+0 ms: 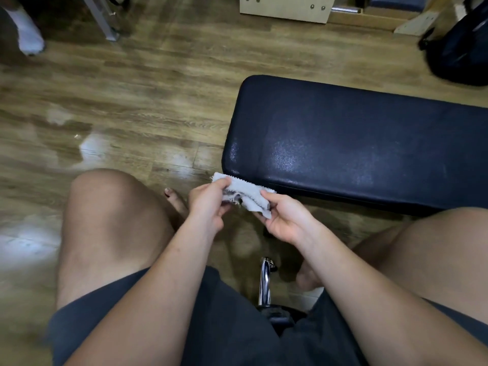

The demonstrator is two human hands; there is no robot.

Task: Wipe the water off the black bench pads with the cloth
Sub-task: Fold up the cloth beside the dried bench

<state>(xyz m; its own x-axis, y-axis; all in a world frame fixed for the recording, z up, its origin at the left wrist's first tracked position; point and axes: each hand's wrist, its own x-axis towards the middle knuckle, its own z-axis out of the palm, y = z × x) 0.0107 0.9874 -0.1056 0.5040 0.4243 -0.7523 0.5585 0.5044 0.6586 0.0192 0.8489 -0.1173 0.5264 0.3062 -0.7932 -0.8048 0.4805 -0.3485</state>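
A black bench pad [364, 143] lies across the right half of the view, its near left part shiny with a wet film. In front of its near left corner I hold a small white cloth [245, 192], folded and soiled on the underside. My left hand [208, 204] pinches the cloth's left end. My right hand [287, 220] grips its right end from below. The cloth hangs just off the pad's front edge and I cannot tell whether it touches the pad.
I sit with bare knees apart over a wooden floor [132, 107] with shiny patches at the left. A chrome post [264, 281] rises between my legs. A black bag [464, 48] lies at the far right, wooden furniture [285, 6] at the back, another person's white sock [29, 33] at the top left.
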